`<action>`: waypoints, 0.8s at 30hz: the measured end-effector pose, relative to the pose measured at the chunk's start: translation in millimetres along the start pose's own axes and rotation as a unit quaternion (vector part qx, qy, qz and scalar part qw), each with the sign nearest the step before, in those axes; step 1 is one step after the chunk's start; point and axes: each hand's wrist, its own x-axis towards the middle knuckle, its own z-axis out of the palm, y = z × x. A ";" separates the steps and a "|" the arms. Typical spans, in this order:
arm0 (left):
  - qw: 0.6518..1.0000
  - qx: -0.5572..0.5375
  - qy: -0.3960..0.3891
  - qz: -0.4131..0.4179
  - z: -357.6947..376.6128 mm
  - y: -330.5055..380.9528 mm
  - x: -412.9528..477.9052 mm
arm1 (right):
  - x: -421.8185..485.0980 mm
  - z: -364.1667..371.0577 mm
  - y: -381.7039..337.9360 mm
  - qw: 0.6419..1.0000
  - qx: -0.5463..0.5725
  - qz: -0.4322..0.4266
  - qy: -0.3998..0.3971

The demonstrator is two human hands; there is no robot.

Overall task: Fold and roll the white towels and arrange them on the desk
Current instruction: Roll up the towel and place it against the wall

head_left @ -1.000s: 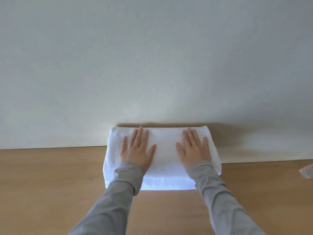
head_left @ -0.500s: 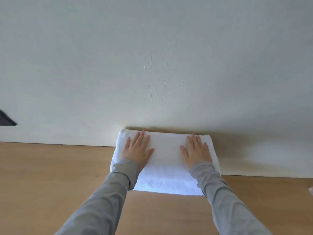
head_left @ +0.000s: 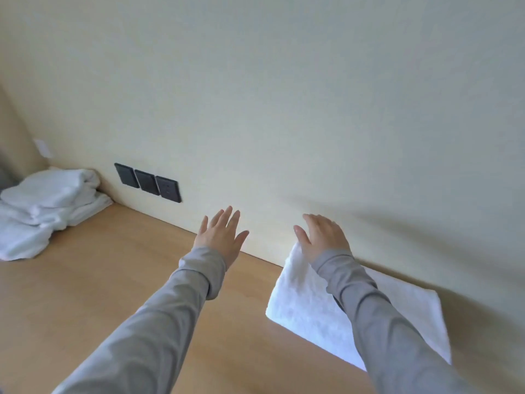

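Note:
A folded white towel lies flat on the wooden desk against the wall, at the right. My left hand hovers over the bare desk to the towel's left, fingers straight and spread, holding nothing. My right hand is raised above the towel's far left corner, fingers relaxed and empty; my grey sleeve crosses the towel. A loose pile of white towels sits at the desk's far left corner.
Three dark wall sockets are set in the cream wall just above the desk, between the pile and my hands. A stretch of bare wood lies between the towel pile and the folded towel.
Both hands have lifted off the folded towel and shifted left. The view has swung left, bringing the towel pile and sockets into sight.

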 end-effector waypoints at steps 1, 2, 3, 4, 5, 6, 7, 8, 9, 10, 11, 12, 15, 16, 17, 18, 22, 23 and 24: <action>1.000 -0.003 0.007 -0.016 -10.3 -18.3 -5.0 | 3.8 -2.7 -19.4 1.000 -0.008 -0.025 0.007; 0.999 -0.004 0.017 -0.032 -20.8 -39.2 -10.6 | 8.2 -5.3 -41.3 0.999 -0.015 -0.048 0.014; 0.999 -0.006 0.028 -0.046 -31.2 -60.2 -16.7 | 13.1 -7.8 -62.9 0.997 -0.019 -0.068 0.020; 0.998 -0.007 0.038 -0.058 -40.4 -78.7 -22.7 | 17.7 -9.8 -82.2 0.996 -0.026 -0.086 0.026; 0.996 -0.007 0.052 -0.071 -51.2 -102.5 -31.7 | 23.0 -11.6 -107.9 0.993 -0.032 -0.106 0.031; 0.994 -0.007 0.066 -0.084 -61.1 -125.0 -40.9 | 27.8 -13.3 -133.0 0.991 -0.038 -0.124 0.034; 0.992 -0.008 0.079 -0.097 -70.7 -150.8 -51.3 | 31.3 -13.9 -161.9 0.989 -0.041 -0.140 0.036; 0.990 -0.012 0.092 -0.108 -80.5 -176.5 -61.9 | 34.5 -13.1 -190.8 0.986 -0.042 -0.154 0.036; 0.987 -0.016 0.105 -0.118 -87.9 -198.9 -71.3 | 36.8 -11.7 -215.5 0.984 -0.044 -0.167 0.037; 0.984 -0.017 0.118 -0.130 -96.0 -227.1 -83.4 | 38.1 -8.1 -246.4 0.982 -0.047 -0.180 0.038; 0.982 -0.018 0.127 -0.141 -102.7 -253.8 -95.4 | 38.5 -4.4 -275.5 0.980 -0.048 -0.190 0.038; 0.979 -0.018 0.133 -0.151 -108.8 -283.2 -108.6 | 37.7 0.4 -306.8 0.979 -0.048 -0.197 0.037; 0.971 -0.005 0.139 -0.193 -122.3 -367.5 -147.0 | 32.1 16.4 -394.5 0.972 -0.047 -0.226 0.034; 0.967 -0.002 0.141 -0.211 -126.1 -393.6 -159.3 | 29.7 22.5 -422.1 0.970 -0.040 -0.237 0.032; 0.963 0.001 0.144 -0.228 -129.6 -419.8 -171.7 | 27.3 29.1 -450.5 0.968 -0.032 -0.247 0.029; 0.959 0.002 0.148 -0.242 -133.0 -443.1 -182.7 | 25.3 35.7 -476.3 0.966 -0.026 -0.257 0.028; 0.945 -0.026 0.168 -0.279 -142.3 -515.2 -215.7 | 22.6 60.1 -561.9 0.955 -0.012 -0.295 0.022; 0.943 -0.028 0.171 -0.284 -144.1 -530.4 -221.2 | 23.1 65.8 -580.4 0.953 -0.005 -0.301 0.021; 0.942 -0.025 0.171 -0.288 -145.6 -542.4 -223.9 | 24.3 70.7 -595.1 0.951 0.000 -0.307 0.021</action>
